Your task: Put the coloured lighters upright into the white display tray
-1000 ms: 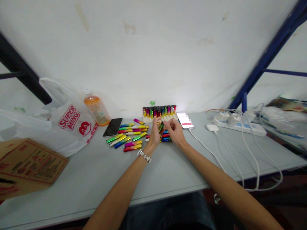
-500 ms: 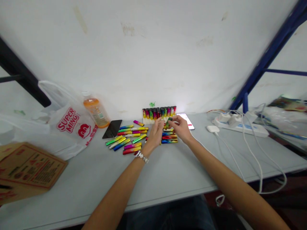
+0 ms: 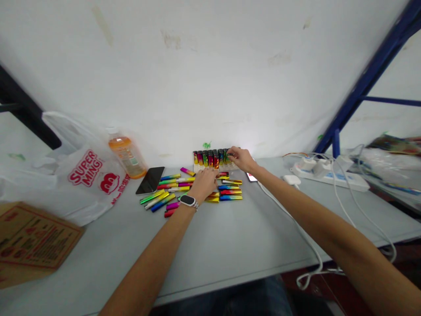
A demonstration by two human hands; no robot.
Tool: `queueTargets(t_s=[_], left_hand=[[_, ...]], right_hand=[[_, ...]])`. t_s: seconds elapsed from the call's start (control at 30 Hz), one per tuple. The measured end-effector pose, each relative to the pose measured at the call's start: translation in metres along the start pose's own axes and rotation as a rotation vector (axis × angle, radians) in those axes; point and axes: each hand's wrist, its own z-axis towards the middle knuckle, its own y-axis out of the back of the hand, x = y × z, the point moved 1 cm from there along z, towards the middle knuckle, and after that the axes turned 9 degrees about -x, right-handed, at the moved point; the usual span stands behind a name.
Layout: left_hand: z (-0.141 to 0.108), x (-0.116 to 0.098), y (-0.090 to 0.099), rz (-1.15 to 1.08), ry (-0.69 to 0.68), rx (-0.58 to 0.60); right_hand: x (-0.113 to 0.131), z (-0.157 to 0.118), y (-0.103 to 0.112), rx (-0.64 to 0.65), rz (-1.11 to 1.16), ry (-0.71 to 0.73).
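From where I stood, the lighters (image 3: 210, 159) were upright and packed close in a low white rack (image 3: 199, 168) near the wall (image 3: 197, 87), dark ends up, their sides shiny yellow, red, green and purple. The right hand (image 3: 242, 159) was at the rack's right end, its thumb and fingers bent and drawn nearly together just beside the tops of the end lighters; I could not tell whether it had hold of one. The left hand (image 3: 204, 182) was lower, back upward, right in front of the rack, its fingers stretched forward and only slightly apart; whether they gripped anything I could not make out. A dark watch (image 3: 188, 200) sat on that wrist.

Loose shiny tubes (image 3: 163, 202) lay flat on the grey table (image 3: 230, 241) on both sides of the left hand: a wide scatter to its left, reaching to a black phone (image 3: 150, 180), and a smaller group to its right, in front of the right hand. A second phone (image 3: 251, 177) was partly hidden by the right forearm. Further left, a bottle (image 3: 128, 156) of orange drink stood beside a white plastic bag (image 3: 95, 188), with a cardboard box (image 3: 39, 241) nearer me; well to the right lay a white power strip (image 3: 345, 180)
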Motion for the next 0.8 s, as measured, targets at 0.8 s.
queueTargets(t_s=[0.8], left_hand=[[-0.017,0.000,0.006,-1.246,0.402,-0.496]], right_hand=[[0.019,-0.013,-0.003,0.122,-0.561,0.172]])
